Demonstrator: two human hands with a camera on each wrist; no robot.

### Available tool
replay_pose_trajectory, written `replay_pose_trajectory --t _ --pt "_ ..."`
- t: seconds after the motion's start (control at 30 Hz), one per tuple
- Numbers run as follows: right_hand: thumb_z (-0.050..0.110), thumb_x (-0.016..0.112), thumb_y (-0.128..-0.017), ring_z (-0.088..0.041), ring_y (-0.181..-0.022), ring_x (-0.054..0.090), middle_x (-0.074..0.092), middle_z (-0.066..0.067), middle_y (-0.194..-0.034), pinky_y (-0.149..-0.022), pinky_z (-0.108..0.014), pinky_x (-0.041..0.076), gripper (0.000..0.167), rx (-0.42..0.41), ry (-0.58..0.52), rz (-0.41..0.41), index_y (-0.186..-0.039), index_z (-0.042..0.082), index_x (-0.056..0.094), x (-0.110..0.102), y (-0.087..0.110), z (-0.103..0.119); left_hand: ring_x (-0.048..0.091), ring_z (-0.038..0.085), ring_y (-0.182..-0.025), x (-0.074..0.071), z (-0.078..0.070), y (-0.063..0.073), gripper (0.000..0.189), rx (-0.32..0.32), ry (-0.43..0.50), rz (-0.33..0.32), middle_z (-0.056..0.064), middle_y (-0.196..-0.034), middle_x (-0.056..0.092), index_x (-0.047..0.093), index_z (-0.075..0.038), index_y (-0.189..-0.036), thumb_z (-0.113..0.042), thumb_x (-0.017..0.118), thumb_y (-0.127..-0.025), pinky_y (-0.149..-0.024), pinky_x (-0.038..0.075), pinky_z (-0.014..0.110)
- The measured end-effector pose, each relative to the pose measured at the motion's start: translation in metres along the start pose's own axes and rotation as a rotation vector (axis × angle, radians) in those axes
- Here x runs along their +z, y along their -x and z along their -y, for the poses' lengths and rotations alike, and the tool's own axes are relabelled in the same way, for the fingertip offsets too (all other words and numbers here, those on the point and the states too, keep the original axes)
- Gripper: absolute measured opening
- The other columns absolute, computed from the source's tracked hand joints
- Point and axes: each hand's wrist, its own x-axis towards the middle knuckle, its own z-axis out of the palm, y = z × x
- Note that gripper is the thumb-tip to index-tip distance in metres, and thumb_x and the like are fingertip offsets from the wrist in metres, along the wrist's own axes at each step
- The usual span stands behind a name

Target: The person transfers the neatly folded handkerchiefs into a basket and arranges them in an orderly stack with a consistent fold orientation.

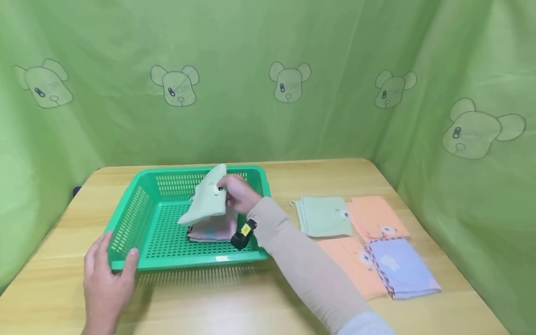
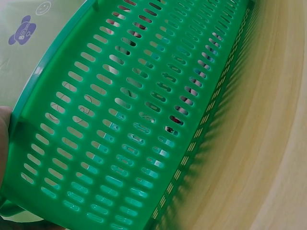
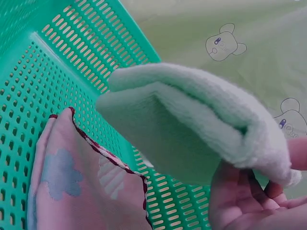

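My right hand pinches a folded pale green towel by its edge, above the right part of a green plastic basket. Close up in the right wrist view, the thick fuzzy layers of the towel hang tilted from the fingers of my right hand. Below it in the basket lies a folded pink towel with a dark red edge and a blue patch. My left hand holds the basket's front left corner, thumb at the front rim. The left wrist view shows mostly the basket wall.
Right of the basket on the wooden table lie folded towels: a pale green one, an orange one, another orange one partly behind my right forearm, and a blue one. A green curtain surrounds the table.
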Motion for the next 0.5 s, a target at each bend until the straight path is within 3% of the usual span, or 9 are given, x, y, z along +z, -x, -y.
replay_pose_trajectory --t 0.1,0.23,0.5 --pt "-0.004 0.05 -0.086 -0.019 -0.079 0.055 0.06 -0.01 -0.099 -0.062 -0.024 0.047 0.029 0.006 0.038 -0.011 -0.114 -0.002 0.054 0.0022 -0.0015 0.0005 0.027 0.048 -0.136 -0.0005 -0.0005 -0.0006 0.067 0.007 0.002 -0.013 0.015 -0.156 0.022 0.028 -0.014 -0.153 -0.028 0.058 -0.095 -0.1 0.021 0.078" --pt "-0.005 0.05 -0.085 -0.022 -0.083 0.057 0.059 -0.01 -0.101 -0.07 -0.031 0.053 0.024 0.026 0.066 -0.011 -0.109 0.0 0.054 0.0036 -0.0032 -0.0009 0.027 0.048 -0.135 -0.0008 0.0 -0.0003 0.066 0.011 0.001 -0.018 0.015 -0.155 0.023 0.029 -0.013 -0.153 -0.028 0.058 -0.095 -0.1 0.021 0.078" --pt "-0.004 0.049 -0.087 -0.026 -0.088 0.06 0.06 -0.013 -0.102 -0.077 -0.037 0.056 0.031 0.059 0.116 -0.009 -0.117 -0.003 0.053 0.0019 -0.0047 -0.0059 0.027 0.05 -0.135 0.0004 0.0004 -0.0016 0.066 0.008 -0.001 0.001 0.017 -0.155 0.022 0.027 -0.012 -0.153 -0.027 0.057 -0.096 -0.1 0.021 0.078"
